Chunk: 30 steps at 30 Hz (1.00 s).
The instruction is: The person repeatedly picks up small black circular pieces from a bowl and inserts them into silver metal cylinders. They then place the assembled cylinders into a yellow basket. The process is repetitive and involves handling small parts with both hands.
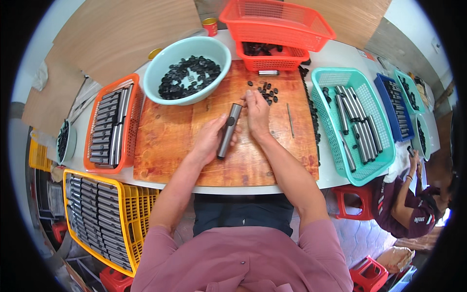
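My left hand is wrapped round a grey metal tube, which it holds tilted above the wooden board. A black oval piece sits on the tube's side near its upper end, and the lower end is black. Close beside that upper end is my right hand, its fingers curled together; whatever they may hold is too hidden to make out. Small black oval pieces lie loose on the board just beyond my right hand. A thin metal rod rests to the right of it.
The wooden board lies on a white table. Around it stand a pale-blue basin of black pieces, an orange basket and a teal basket of tubes, and stacked red baskets. A yellow crate is lower left; a co-worker sits right.
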Motion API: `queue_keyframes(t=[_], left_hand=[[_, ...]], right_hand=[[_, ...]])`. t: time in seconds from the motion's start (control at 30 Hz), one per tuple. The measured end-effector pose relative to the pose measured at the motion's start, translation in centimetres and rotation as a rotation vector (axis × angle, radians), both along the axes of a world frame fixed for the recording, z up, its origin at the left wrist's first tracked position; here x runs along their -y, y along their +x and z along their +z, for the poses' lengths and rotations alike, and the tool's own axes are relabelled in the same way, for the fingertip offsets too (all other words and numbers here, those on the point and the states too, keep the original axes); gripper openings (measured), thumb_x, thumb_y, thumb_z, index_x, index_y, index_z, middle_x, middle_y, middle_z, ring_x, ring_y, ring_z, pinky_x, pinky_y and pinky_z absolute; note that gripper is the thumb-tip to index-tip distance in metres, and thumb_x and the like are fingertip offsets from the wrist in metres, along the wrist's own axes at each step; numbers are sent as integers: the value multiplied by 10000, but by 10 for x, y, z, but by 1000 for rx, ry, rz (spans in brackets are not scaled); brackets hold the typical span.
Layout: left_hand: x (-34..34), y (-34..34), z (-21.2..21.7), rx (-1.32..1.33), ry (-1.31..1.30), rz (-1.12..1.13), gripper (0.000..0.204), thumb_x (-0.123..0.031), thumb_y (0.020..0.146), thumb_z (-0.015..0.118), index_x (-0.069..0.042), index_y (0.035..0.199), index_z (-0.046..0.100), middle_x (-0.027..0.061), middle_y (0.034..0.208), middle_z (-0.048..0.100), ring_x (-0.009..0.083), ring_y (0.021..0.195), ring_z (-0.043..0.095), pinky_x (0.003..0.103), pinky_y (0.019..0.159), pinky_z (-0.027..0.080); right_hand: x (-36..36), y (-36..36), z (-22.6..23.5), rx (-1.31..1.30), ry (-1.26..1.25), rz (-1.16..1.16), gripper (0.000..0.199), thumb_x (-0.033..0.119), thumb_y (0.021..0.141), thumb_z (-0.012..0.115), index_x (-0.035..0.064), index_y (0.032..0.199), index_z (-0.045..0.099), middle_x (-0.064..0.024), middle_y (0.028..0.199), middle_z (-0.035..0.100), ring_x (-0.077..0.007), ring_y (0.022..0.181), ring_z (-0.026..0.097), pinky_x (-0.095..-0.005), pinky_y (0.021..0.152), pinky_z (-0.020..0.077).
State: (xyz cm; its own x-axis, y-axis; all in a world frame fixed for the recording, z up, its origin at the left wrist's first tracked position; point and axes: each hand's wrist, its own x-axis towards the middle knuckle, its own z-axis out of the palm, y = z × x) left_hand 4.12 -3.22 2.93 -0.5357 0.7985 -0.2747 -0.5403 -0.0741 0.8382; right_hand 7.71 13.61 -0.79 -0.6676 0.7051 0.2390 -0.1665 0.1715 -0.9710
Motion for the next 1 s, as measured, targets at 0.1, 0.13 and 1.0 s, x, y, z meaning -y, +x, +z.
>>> queue_keyframes(t=[0.1,0.13,1.0], left_hand=[[-6,11,5,68,48,5,534,-452,1079,450,-1,1341,566,61,881,640,147,726,606,278,660,517],[-7,14,6,63,47,14,525,-450,1077,462,-2,1324,578,54,866,637,139,708,604,271,638,512],[43,-5,20,-271,31,233,263,-237,1033,598,-23,1183,576,25,883,637,76,672,588,227,605,486]], right_hand=[[-1,3,2,-2,-25,26,415,358,1061,513,-2,891,630,-88,727,607,-170,698,585,-338,673,472],[-1,2,1,8,-15,32,415,356,1061,513,-4,891,630,-87,726,607,-170,697,585,-337,672,471],[2,0,2,94,-9,138,361,295,1059,541,23,826,592,2,722,522,-82,659,471,-267,594,398]])
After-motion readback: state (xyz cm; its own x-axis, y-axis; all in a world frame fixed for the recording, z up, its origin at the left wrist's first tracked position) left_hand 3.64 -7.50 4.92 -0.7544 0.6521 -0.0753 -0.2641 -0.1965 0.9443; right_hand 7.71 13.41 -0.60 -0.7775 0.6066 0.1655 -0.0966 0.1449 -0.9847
